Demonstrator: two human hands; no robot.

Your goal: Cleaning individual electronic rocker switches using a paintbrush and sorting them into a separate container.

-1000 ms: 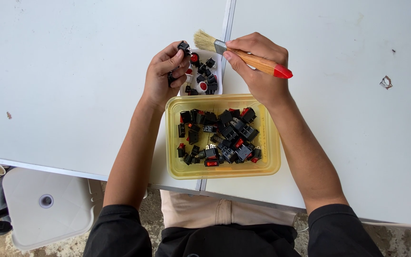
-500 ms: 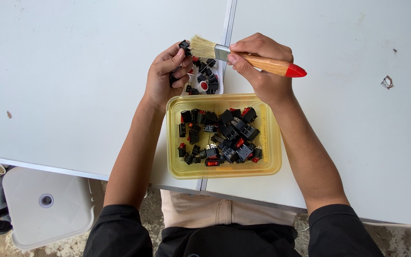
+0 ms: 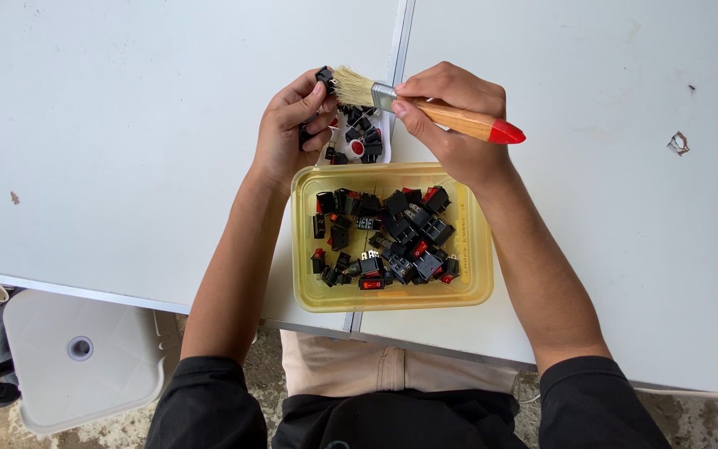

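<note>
**Two hands, one small switch under the bristles**

Your left hand [image 3: 288, 133] pinches a small black plastic rocker switch [image 3: 324, 77] between thumb and fingertips, held up at about 12 o'clock of the yellow translucent plastic tub [image 3: 479, 249]. Your right hand [image 3: 450, 116] has its fingers pressed around the metal ferrule of a wooden-handled paintbrush with pale bristles and a red tip [image 3: 425, 108]; the bristles touch the switch.

Keep the pinch low on the switch body so the bristles can reach its faces, and turn it with the fingertips rather than the wrist. Light, short strokes directed away from the tub look best, in my judgement.

Just beyond your hands, at 12 o'clock, sits a small white tray [image 3: 384, 150] with more black and red switches; its far part is hidden behind your fingers. The tub, filled with similar switches, straddles the seam between two white tabletops [image 3: 126, 125] and lies close to the near edge. Open surface spreads at 9 and 3 o'clock.
</note>
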